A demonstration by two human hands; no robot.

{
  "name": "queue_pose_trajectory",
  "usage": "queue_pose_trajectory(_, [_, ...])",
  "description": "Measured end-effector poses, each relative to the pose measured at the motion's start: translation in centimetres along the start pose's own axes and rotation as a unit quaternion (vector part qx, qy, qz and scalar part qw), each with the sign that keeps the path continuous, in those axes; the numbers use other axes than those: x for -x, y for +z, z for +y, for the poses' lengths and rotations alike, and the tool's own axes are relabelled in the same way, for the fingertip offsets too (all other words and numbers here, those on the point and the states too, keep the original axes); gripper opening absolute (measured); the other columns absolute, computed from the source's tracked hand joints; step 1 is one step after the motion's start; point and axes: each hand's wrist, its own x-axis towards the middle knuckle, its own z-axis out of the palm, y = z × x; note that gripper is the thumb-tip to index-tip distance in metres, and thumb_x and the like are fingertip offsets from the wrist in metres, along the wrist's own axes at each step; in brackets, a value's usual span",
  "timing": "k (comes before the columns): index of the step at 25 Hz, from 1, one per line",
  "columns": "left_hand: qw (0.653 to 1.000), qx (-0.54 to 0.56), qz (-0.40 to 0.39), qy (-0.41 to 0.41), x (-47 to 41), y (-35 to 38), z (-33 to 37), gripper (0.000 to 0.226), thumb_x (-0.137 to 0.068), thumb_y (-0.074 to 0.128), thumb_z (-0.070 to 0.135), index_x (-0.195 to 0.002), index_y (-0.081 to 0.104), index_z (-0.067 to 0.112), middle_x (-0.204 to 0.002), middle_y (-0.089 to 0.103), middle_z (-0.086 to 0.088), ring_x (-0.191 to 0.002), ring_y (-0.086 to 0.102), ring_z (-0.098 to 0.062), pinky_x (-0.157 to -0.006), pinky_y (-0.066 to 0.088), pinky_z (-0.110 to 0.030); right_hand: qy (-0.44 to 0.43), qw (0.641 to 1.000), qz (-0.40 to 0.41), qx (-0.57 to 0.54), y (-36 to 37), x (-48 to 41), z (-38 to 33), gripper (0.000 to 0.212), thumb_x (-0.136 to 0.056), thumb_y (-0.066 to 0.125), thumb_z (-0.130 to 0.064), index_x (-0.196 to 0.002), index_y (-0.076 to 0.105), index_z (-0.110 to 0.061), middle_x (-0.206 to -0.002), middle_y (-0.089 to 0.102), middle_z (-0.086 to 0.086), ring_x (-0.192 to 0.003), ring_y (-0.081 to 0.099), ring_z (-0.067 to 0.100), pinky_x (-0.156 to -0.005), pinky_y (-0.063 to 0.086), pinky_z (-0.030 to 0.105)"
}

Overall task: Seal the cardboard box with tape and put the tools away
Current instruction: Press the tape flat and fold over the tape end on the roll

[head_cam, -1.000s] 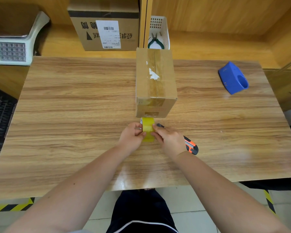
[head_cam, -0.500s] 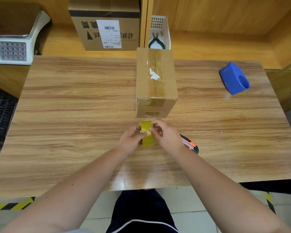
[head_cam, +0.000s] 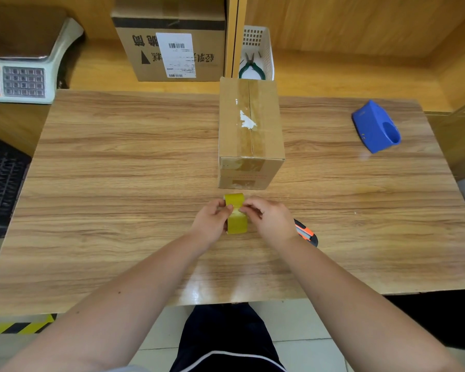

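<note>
A small cardboard box [head_cam: 250,130] stands at the middle of the wooden table [head_cam: 118,183], its top flaps closed with a strip of clear tape along the seam. Just in front of it a yellow tape roll [head_cam: 236,214] stands on edge. My left hand [head_cam: 211,224] grips the roll's left side. My right hand [head_cam: 270,220] pinches at the roll's top surface with its fingertips. An orange and black utility knife [head_cam: 306,233] lies on the table, partly hidden behind my right wrist. A blue tape dispenser [head_cam: 375,127] sits at the far right.
A white basket [head_cam: 261,47] holding green-handled pliers [head_cam: 251,67] stands on the shelf behind the box. A larger labelled carton [head_cam: 172,44] is to its left. A weighing scale [head_cam: 24,68] sits at the far left, a keyboard [head_cam: 0,178] below it.
My right fingers shifted from the roll's side onto its top surface, picking at the tape. The roll stays between both hands in the same spot.
</note>
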Motion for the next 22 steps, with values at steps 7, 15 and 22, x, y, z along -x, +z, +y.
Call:
queue_pose_trajectory(7, [1.0,-0.024,0.002,0.012,-0.31,-0.07,-0.42,0.01,-0.087,0.053,0.036,-0.089,0.061,0.03,-0.097,0.073,-0.014,-0.091,0.07,-0.037,-0.086,0.054,-0.059,-0.001,1.0,0.001,0.002,0.0,0.15,-0.01,0.012,-0.084,0.065,-0.028,-0.087,0.069,-0.017,-0.077,0.074,0.005,-0.062,0.064,0.028,-0.056,0.052,0.037])
queue_pose_trajectory(15, [0.997,-0.072,-0.004,0.016,-0.29,-0.05,-0.27,0.011,-0.093,0.051,0.034,-0.1,0.056,0.029,-0.1,0.073,-0.01,-0.088,0.072,-0.031,-0.085,0.056,-0.054,0.029,0.998,-0.018,-0.052,-0.17,-0.32,-0.41,0.007,-0.083,0.068,-0.019,-0.082,0.068,-0.012,-0.077,0.072,0.007,-0.066,0.063,0.03,-0.064,0.051,0.042])
queue_pose_trajectory(22, [0.994,-0.105,0.008,0.021,-0.35,0.23,-0.18,0.025,-0.087,0.051,0.043,-0.106,0.057,0.027,-0.095,0.074,-0.013,-0.087,0.071,-0.03,-0.083,0.056,-0.053,0.06,0.995,-0.021,-0.081,-0.37,-0.57,-0.3,0.003,-0.081,0.068,-0.015,-0.079,0.067,-0.013,-0.076,0.073,0.004,-0.071,0.066,0.029,-0.067,0.053,0.04])
